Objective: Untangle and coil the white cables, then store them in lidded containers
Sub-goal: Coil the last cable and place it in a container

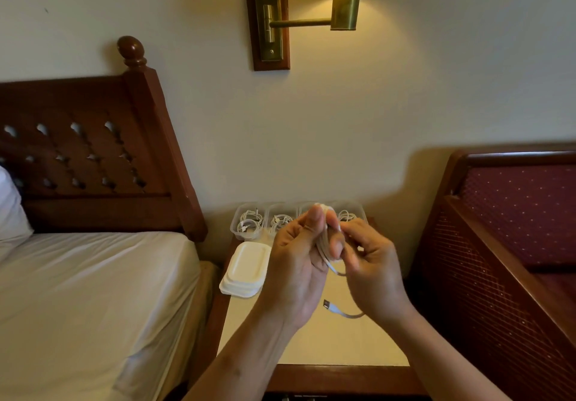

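Your left hand (pixel 293 269) curls round white cable (pixel 325 244): thin, smooth, wound in small loops. Your right hand (pixel 372 263) pinches same cable with bent fingers. Cable up in air between both hands, over pale smooth nightstand top (pixel 311 341). Loose end hangs low, flat plug (pixel 329 305) at tip. Clear plastic tubs (pixel 240 229) in row at back by wall, curled wires (pixel 249 218) inside. Stack of white rounded lids (pixel 246 268) just in front of left tubs.

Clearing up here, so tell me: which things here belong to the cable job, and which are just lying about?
Job: thin white cable being coiled; row of clear plastic containers; stack of white plastic lids.
Lying about: brass wall lamp; dark wooden headboard; white-sheeted bed; red upholstered seat.
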